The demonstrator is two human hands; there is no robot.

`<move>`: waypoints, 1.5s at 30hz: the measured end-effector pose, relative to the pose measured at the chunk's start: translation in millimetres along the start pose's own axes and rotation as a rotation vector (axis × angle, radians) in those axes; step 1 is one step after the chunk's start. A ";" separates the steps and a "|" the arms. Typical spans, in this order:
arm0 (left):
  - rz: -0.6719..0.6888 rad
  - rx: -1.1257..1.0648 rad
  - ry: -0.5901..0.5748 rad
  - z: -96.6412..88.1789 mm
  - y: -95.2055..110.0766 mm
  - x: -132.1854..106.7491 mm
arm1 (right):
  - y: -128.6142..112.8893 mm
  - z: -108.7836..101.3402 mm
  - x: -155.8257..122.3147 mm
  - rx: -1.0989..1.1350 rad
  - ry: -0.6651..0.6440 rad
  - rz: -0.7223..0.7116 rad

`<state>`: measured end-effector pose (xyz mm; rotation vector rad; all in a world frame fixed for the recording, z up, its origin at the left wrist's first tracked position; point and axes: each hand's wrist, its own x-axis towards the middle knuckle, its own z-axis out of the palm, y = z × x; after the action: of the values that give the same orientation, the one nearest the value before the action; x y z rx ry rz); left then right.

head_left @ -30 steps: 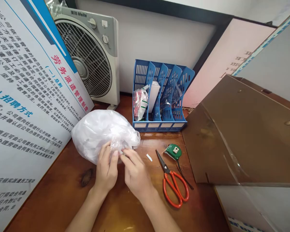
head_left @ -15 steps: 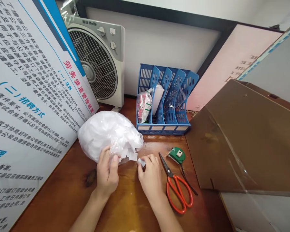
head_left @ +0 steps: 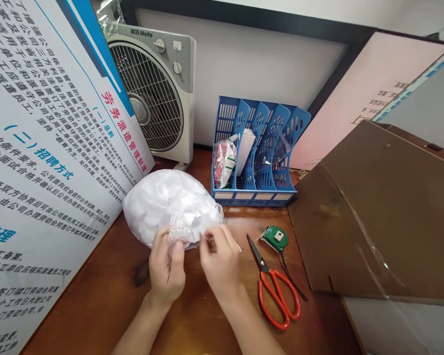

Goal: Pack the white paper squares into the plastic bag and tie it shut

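Note:
A clear plastic bag [head_left: 151, 202] stuffed with white paper pieces lies on the wooden table. My left hand [head_left: 167, 271] pinches the bunched, see-through edge of the bag at its near side, thumb in front. At the bag's mouth is my right hand [head_left: 220, 261], its fingertips closed among the white paper pieces [head_left: 197, 228]. A sliver of white shows past its far side; what exactly the fingers grip is mostly hidden. Right of this hand lie scissors [head_left: 268, 281] with orange handles and, beyond them, a green tape measure [head_left: 276, 237].
Behind stands a blue file rack [head_left: 255, 197] holding a small packet [head_left: 225, 162] and a white box [head_left: 245, 148]. A box fan [head_left: 190, 98] is at the back left. A printed board [head_left: 59, 197] leans at left, a brown panel [head_left: 373, 222] at right.
My right hand has moved left, toward the bag's mouth and closer to my left hand. My left hand keeps its hold on the bag. The view has shifted slightly.

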<state>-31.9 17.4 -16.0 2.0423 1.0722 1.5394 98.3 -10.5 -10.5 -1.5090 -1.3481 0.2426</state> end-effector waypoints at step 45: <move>0.050 0.083 -0.158 3.6 1.1 0.2 | 22.1 3.2 -1.7 -0.166 -0.339 0.187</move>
<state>-28.1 17.4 -16.3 2.2199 1.0484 1.3511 108.8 -6.1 -29.7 -1.7948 -1.5211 0.5360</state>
